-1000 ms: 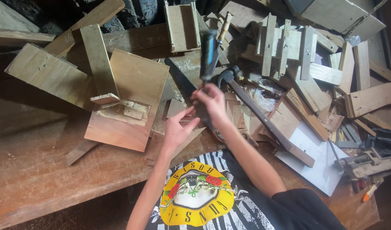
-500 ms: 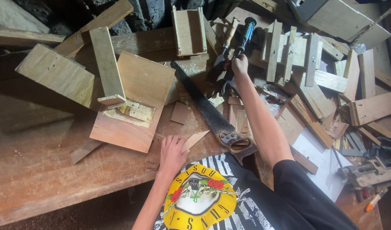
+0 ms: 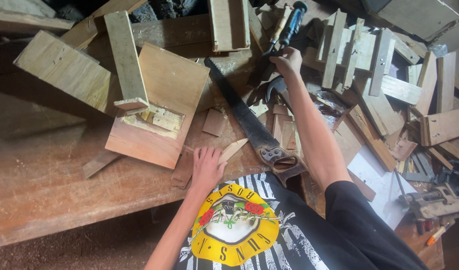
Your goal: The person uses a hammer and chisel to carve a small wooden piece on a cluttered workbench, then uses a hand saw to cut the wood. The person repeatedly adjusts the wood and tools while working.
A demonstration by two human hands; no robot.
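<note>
**Inspector:** Your right hand [image 3: 288, 61] is stretched to the far side of the surface [image 3: 49, 200], grip closed around a tool handle; the dark metal head [image 3: 275, 86] shows just below your fist. I cannot tell exactly what tool it is. A blue-handled tool [image 3: 293, 20] and a wooden-handled one [image 3: 281, 22] lie just beyond your knuckles.

**Operator:** And my left?

**Inspector:** Your left hand [image 3: 207, 167] lies flat near the front edge, grip open, fingers spread, holding nothing. It rests against a thin pale sliver [image 3: 233, 149] and a dark scrap [image 3: 182, 170].

**Operator:** Where is the saw?

**Inspector:** The saw [image 3: 249, 122] lies diagonally between your arms, wooden handle [image 3: 282, 162] at the front edge, blade tip pointing to the far side. Neither hand touches it.

**Operator:** Anything else nearby?

**Inspector:** A plywood panel [image 3: 162, 95] lies left of the saw, with an upright block [image 3: 125, 60] standing on it. An open box [image 3: 229, 22] sits at the far edge. Offcuts [image 3: 369, 65] are heaped across the right side; a white sheet [image 3: 377, 175] lies toward the front right corner.
</note>
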